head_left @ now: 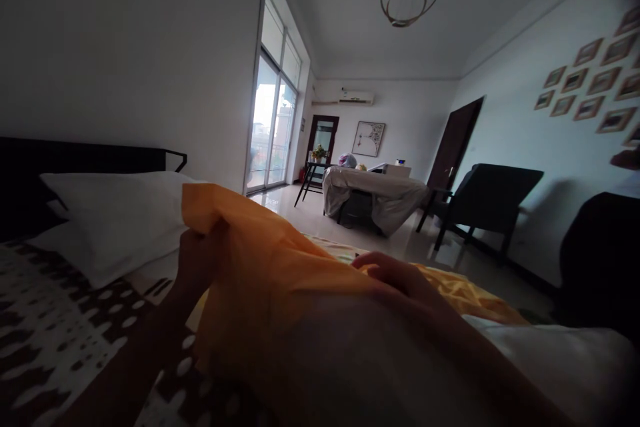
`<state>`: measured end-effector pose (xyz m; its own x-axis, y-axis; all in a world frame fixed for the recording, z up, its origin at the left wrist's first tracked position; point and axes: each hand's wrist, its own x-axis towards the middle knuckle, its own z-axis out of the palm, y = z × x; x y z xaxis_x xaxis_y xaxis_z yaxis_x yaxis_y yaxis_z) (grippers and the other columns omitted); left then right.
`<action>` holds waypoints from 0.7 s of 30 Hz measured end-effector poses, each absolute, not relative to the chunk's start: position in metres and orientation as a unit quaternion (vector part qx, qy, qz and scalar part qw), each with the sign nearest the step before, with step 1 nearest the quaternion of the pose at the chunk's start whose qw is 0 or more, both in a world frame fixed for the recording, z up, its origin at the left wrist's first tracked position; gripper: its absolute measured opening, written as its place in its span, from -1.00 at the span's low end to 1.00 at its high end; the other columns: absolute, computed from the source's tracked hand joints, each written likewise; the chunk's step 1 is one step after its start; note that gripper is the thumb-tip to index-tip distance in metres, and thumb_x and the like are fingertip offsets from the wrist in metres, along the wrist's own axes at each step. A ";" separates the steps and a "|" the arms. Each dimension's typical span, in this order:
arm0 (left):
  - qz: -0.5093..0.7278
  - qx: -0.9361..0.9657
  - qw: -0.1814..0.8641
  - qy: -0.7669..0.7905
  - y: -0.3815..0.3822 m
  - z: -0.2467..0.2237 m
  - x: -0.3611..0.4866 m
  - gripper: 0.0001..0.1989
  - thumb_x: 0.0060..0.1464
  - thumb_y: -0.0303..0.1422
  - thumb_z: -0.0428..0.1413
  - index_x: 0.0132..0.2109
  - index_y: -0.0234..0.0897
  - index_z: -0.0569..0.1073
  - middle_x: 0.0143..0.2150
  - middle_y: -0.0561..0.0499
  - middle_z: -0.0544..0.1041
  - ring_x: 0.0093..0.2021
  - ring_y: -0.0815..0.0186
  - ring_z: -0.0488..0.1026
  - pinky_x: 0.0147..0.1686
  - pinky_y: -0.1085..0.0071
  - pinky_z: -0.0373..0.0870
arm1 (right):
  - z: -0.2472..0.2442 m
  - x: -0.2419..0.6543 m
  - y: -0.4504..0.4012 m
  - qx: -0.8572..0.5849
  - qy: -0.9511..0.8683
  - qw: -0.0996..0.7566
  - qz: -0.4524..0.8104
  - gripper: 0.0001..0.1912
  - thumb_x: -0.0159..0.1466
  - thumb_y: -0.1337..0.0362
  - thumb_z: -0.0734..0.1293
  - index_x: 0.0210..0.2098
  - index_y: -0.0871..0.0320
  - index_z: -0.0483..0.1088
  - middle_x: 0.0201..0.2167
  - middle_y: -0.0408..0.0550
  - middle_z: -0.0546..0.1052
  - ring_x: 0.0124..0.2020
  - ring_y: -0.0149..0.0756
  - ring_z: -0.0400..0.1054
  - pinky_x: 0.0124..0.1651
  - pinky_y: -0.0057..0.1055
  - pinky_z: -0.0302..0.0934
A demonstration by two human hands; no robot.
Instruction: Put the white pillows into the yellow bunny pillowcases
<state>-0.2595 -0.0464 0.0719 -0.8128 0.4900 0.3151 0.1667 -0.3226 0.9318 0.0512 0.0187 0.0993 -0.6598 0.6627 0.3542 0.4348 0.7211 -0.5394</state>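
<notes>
An orange cloth cover (260, 260) is held up in front of me, with a pale white part (345, 347) below and inside it. On the left, my left hand (197, 257) is closed on the cover's edge near its upper left corner. My right hand (395, 277) lies over the cover's right edge, its fingers bent and gripping the fabric. The lower part of the cover is dark and hard to make out.
A white pillow (125, 213) leans by the black headboard (80, 157) at left. The bed has a brown and white patterned sheet (65, 320). White bedding (550, 360) and yellow fabric (465, 287) lie right. Beyond stand a covered table (375, 187) and dark chair (493, 200).
</notes>
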 end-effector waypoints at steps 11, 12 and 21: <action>0.759 0.249 0.111 0.591 -0.039 0.089 -0.266 -0.61 -0.14 -0.10 0.21 -0.46 -0.43 0.44 -0.61 0.03 0.38 -0.60 0.40 0.26 -0.67 0.53 0.14 | 0.104 0.096 0.028 -0.263 -0.719 0.403 -0.501 -0.79 0.17 0.31 0.21 -0.24 0.21 0.41 -0.50 -0.06 0.53 -0.55 -0.31 0.31 -0.43 -0.40 0.02; 0.755 0.267 0.098 0.591 -0.040 0.089 -0.266 -0.58 -0.16 -0.07 0.21 -0.47 -0.43 0.44 -0.61 0.03 0.38 -0.60 0.40 0.26 -0.68 0.53 0.13 | 0.104 0.094 0.025 -0.260 -0.703 0.406 -0.523 -0.81 0.19 0.30 0.21 -0.27 0.20 0.41 -0.55 -0.08 0.49 -0.55 -0.30 0.28 -0.42 -0.38 0.00; 0.641 0.465 0.138 0.595 -0.056 0.072 -0.289 -0.57 -0.27 -0.06 0.26 -0.43 -0.40 0.50 -0.49 -0.07 0.52 -0.44 0.21 0.44 -0.53 0.44 0.35 | 0.071 0.033 0.004 -0.187 -0.821 0.337 -0.422 -0.51 0.11 0.36 0.25 0.06 0.25 0.32 -0.16 0.09 0.51 -0.15 -0.12 0.29 -0.03 -0.15 0.01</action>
